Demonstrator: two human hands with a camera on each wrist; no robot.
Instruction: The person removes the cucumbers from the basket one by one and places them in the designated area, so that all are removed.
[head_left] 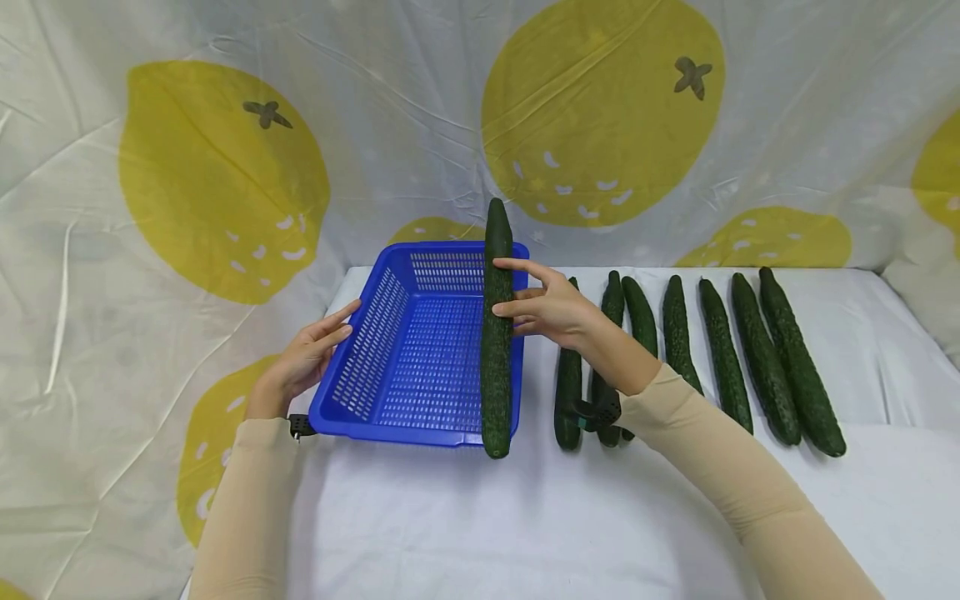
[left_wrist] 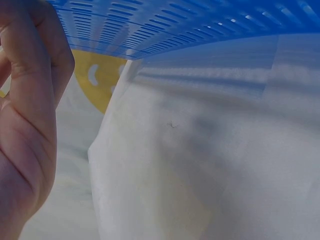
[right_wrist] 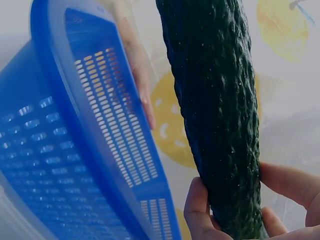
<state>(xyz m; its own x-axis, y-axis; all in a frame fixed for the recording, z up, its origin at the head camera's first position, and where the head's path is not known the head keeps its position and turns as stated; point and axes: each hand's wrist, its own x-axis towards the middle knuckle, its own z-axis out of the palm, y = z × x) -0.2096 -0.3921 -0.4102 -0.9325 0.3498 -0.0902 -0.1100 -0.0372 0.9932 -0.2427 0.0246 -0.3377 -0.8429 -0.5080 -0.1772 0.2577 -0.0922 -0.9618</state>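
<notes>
In the head view my right hand point(head_left: 551, 304) grips a long dark green cucumber point(head_left: 496, 358) near its middle, over the right side of a blue plastic basket point(head_left: 427, 437). The right wrist view shows the bumpy cucumber point(right_wrist: 215, 90) pinched between thumb and fingers, apart from the basket point(right_wrist: 75, 120). My left hand point(head_left: 303, 362) holds the basket's left rim, thumb and fingers at its edge. The basket is raised and tilted, with bare white cloth beneath it in the left wrist view. Its visible floor holds nothing. Part of its right wall is hidden behind the cucumber.
Several more cucumbers point(head_left: 723, 354) lie side by side on the white-covered table point(head_left: 600, 525) to the right, some partly behind my right forearm. A cloth point(head_left: 405, 108) printed with yellow lemons hangs at the back and left.
</notes>
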